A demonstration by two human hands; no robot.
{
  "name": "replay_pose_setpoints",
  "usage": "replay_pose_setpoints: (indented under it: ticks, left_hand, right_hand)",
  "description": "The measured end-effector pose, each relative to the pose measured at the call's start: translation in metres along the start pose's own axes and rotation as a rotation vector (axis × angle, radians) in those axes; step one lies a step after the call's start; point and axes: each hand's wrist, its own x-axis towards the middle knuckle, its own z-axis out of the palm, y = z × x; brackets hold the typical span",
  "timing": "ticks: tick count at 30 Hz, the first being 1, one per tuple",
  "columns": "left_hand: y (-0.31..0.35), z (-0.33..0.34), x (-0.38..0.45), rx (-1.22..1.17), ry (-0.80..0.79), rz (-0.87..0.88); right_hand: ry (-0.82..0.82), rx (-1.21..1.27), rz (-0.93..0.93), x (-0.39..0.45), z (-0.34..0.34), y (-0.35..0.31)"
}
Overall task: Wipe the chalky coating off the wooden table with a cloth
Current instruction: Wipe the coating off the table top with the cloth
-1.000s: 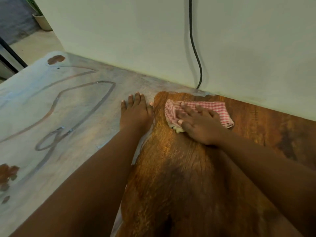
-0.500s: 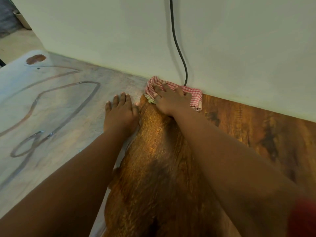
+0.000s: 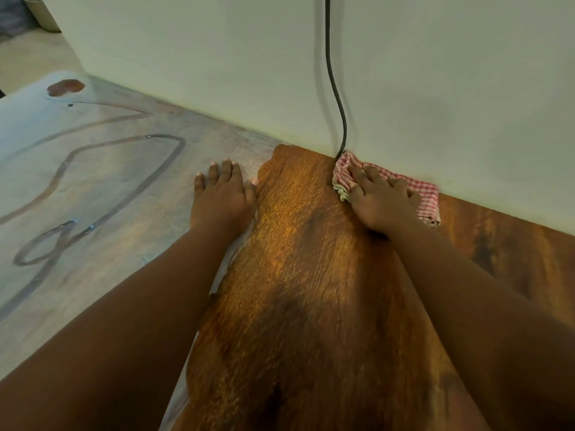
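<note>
Pale plaster wall (image 3: 435, 88) backs the brown wooden table (image 3: 295, 275), whose left part carries a whitish chalky coating (image 3: 93, 181) with finger-drawn loops, while the right part shows bare grain. At the far edge, touching the wall, lies a red-and-white checked cloth (image 3: 426, 194); the right hand (image 3: 379, 200) presses flat on it, fingers spread. A thin black cable (image 3: 334, 82) hangs down to the cloth's left corner. Left hand (image 3: 221, 197) rests palm-down, fingers released, at the coating's border
</note>
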Motion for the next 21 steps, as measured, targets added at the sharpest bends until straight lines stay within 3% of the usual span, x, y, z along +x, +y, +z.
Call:
replay_pose_setpoints:
  ticks: [2,8,15,21]
  left_hand:
    - [0.0,-0.001,0.0,0.008,0.006,0.001]
    - [0.003,-0.002,0.002,0.011,0.015,-0.014]
    - [-0.001,0.003,0.003,-0.018,0.028,-0.007]
    - [0.001,-0.001,-0.001,-0.112,0.089,-0.021]
  right_hand:
    - [-0.02,0.067,0.051,-0.002,0.005,-0.03]
    - [-0.088,0.009,-0.32,0.012,0.016,-0.134]
    - [0.003,-0.157,-0.307,0.054,0.006,-0.175]
    - [-0.165,-0.181,-0.533,0.057,0.002,-0.147]
